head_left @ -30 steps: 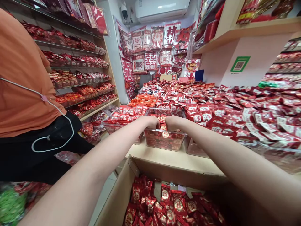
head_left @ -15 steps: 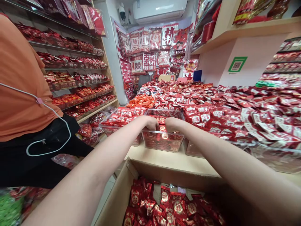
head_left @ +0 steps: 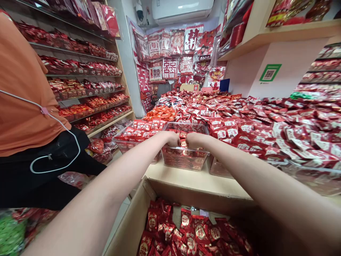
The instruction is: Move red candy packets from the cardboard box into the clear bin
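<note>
Both my hands are inside a clear plastic bin (head_left: 183, 164) filled with rows of small red wrapped packets (head_left: 181, 134). My left hand (head_left: 172, 138) is at the bin's left side, fingers curled down against the packets. Facing it from the right, my right hand (head_left: 194, 140) is curled in the same way, its fingertips mostly hidden. A narrow gap with packets showing separates the hands. Whether a packet is pinched in either one is hidden. Below my forearms stands an open cardboard box (head_left: 191, 188) with loose red and gold packets (head_left: 201, 229) in it.
Another clear bin (head_left: 125, 145) of red packets is on the left, and heaped white-and-red packets (head_left: 247, 131) lie to the right. A person in an orange shirt (head_left: 26, 92) stands at the left, before stocked shelves (head_left: 87, 76). A wooden shelf (head_left: 282, 33) juts out upper right.
My hands stay in the bin and have drawn slightly closer together, with the left fingers curled in more. The view has shifted a little.
</note>
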Motion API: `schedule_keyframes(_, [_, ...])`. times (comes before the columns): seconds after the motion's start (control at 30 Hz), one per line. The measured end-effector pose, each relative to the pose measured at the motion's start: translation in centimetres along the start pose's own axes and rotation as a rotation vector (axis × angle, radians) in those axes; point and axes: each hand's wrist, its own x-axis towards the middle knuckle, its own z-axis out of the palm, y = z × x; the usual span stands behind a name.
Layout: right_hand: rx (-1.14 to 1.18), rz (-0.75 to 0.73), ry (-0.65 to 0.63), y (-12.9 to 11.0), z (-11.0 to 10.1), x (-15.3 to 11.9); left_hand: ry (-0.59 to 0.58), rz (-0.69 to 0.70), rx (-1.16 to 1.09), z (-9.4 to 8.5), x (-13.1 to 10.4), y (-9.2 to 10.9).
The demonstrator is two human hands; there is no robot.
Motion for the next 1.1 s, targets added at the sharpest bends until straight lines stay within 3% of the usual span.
schedule_keyframes(0.17, [0.014, 0.015, 0.046, 0.5, -0.5, -0.7, 0.113, -0.009, 0.058, 0.0, -0.7, 0.4])
schedule_keyframes(0.37, [0.064, 0.099, 0.318, 1.6, -1.2, -2.9, 0.253, -0.008, 0.112, -0.3, -0.9, 0.3])
schedule_keyframes(0.53, [0.261, 0.106, 0.602, 1.8, -0.7, -6.9, 0.269, 0.040, 0.116, 0.1, -0.8, 0.4])
schedule_keyframes(0.7, [0.444, 0.085, 0.725, 1.7, 1.2, -11.9, 0.273, 0.064, 0.090, -0.4, -1.3, 0.3])
schedule_keyframes(0.83, [0.639, 0.058, 0.718, 1.6, 4.1, -14.0, 0.275, 0.092, 0.059, -0.4, -1.2, 0.4])
schedule_keyframes(0.97, [0.775, 0.012, 0.633, 0.9, 7.4, -14.2, 0.202, 0.061, 0.012, -0.3, -0.9, 0.7])
schedule_keyframes(1.03, [0.805, -0.041, 0.524, 0.1, 8.7, -14.1, 0.226, 0.056, -0.018, -0.5, -1.5, 0.8])
schedule_keyframes(1.1, [0.739, -0.143, 0.369, -1.0, 9.8, -14.2, 0.322, 0.060, -0.058, -0.4, -3.1, 1.2])
